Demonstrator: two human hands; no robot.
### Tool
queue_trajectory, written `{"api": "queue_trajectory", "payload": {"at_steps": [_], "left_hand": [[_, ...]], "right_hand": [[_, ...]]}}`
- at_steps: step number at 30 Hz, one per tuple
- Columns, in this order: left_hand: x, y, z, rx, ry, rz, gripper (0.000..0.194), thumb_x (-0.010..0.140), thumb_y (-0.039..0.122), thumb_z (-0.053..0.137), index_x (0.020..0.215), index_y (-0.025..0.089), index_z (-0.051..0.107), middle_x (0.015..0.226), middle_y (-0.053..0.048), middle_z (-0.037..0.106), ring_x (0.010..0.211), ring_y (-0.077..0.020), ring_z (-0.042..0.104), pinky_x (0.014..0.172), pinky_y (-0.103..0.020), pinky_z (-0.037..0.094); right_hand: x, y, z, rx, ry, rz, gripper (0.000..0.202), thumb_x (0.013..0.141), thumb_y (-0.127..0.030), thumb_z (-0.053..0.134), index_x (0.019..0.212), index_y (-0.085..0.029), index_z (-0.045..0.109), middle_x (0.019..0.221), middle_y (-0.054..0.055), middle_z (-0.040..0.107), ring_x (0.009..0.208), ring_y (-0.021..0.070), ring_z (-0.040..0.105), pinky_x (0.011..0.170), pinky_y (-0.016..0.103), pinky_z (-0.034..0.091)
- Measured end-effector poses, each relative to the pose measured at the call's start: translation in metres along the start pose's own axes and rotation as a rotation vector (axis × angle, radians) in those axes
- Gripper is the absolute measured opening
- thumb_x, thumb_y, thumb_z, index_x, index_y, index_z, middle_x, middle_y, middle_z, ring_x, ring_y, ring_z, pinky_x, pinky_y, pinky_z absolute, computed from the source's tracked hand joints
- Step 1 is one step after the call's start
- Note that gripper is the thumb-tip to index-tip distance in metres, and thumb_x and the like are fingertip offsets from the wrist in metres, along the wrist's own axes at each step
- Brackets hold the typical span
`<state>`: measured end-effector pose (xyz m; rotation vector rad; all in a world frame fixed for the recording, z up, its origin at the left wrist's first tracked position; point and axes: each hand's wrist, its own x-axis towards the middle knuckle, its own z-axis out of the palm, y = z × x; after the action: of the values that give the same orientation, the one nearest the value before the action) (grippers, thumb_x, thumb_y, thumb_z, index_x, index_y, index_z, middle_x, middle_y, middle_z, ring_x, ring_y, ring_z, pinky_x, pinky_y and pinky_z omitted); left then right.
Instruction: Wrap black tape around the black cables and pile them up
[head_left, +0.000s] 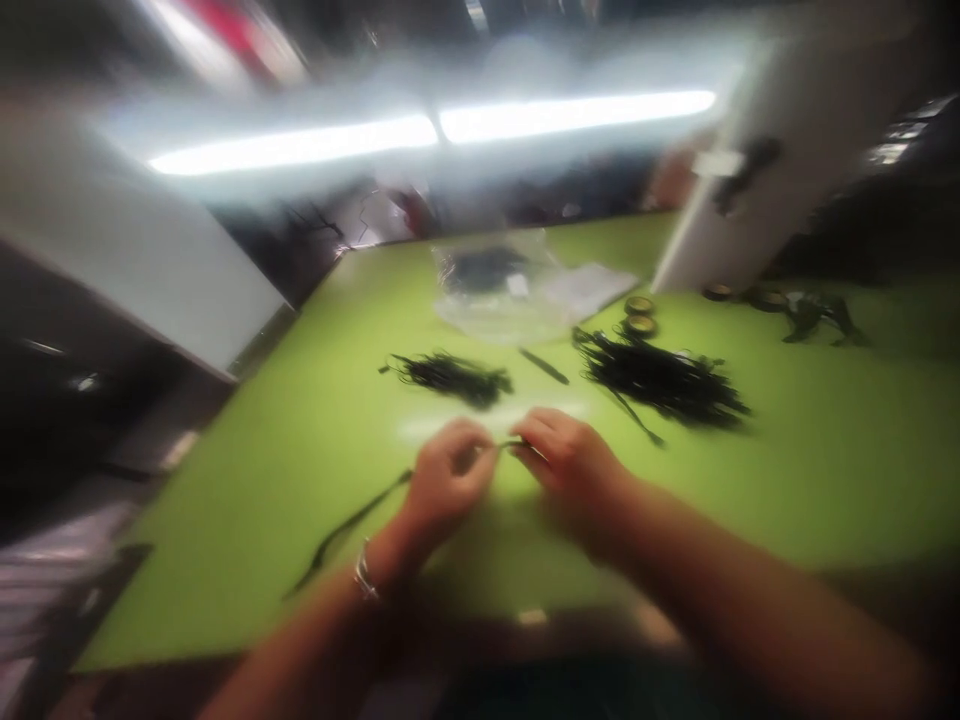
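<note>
Pinching one black strap (352,520) between them, both hands — left hand (448,478), right hand (564,458) — hover over open green table (825,480).

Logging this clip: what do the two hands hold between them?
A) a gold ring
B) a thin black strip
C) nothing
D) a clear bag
B: the left hand and right hand pinch a thin black strip between them; its end trails left over the green table.

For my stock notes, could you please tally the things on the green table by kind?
Heaps of black strands: 2
Clear plastic bags: 1
Small round tins: 2
Loose black strips: 2, the second held by both hands
Total: 7; the far right is too blurred.
</note>
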<state>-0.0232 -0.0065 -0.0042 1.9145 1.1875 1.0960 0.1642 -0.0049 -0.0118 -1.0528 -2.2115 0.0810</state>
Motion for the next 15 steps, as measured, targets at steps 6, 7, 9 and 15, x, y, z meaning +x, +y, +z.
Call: {"api": "queue_trajectory", "payload": {"at_steps": [6,7,9,15], "left_hand": [[-0.004,-0.008,0.003,0.145,-0.009,0.309,0.011,0.081,0.010,0.058,0.083,0.018,0.065,0.087,-0.007,0.061,0.082,-0.0175,0.058,0.074,-0.029,0.049],[-0.004,-0.007,0.003,0.129,-0.014,0.311,0.011,0.081,0.010,0.059,0.084,0.019,0.066,0.089,-0.007,0.062,0.083,-0.0175,0.059,0.074,-0.029,0.050],[-0.003,-0.005,0.001,0.051,-0.032,0.244,0.011,0.080,0.011,0.062,0.088,0.018,0.066,0.098,-0.008,0.062,0.079,-0.0151,0.059,0.070,-0.027,0.051],[-0.001,0.005,-0.001,-0.370,-0.212,-0.222,0.063,0.083,0.021,0.064,0.142,0.026,0.040,0.113,-0.011,0.065,0.057,-0.0076,0.058,0.054,-0.022,0.050]], "right_hand": [[0.003,0.003,-0.006,0.512,-0.354,0.323,0.025,0.091,-0.025,0.050,0.071,-0.017,0.063,0.062,-0.002,0.060,0.058,0.0105,0.051,0.058,0.023,0.039],[0.003,0.003,-0.008,0.609,-0.361,0.378,0.026,0.090,-0.024,0.050,0.068,-0.016,0.062,0.059,-0.003,0.058,0.055,0.0096,0.050,0.055,0.022,0.039],[0.003,0.002,-0.010,0.720,-0.331,0.425,0.025,0.088,-0.022,0.053,0.065,-0.016,0.061,0.055,-0.004,0.055,0.053,0.0088,0.047,0.052,0.021,0.037],[-0.002,0.004,-0.013,0.265,-0.039,0.071,0.018,0.090,-0.021,0.054,0.078,-0.018,0.067,0.065,0.000,0.061,0.061,0.0115,0.050,0.060,0.024,0.036]]}}
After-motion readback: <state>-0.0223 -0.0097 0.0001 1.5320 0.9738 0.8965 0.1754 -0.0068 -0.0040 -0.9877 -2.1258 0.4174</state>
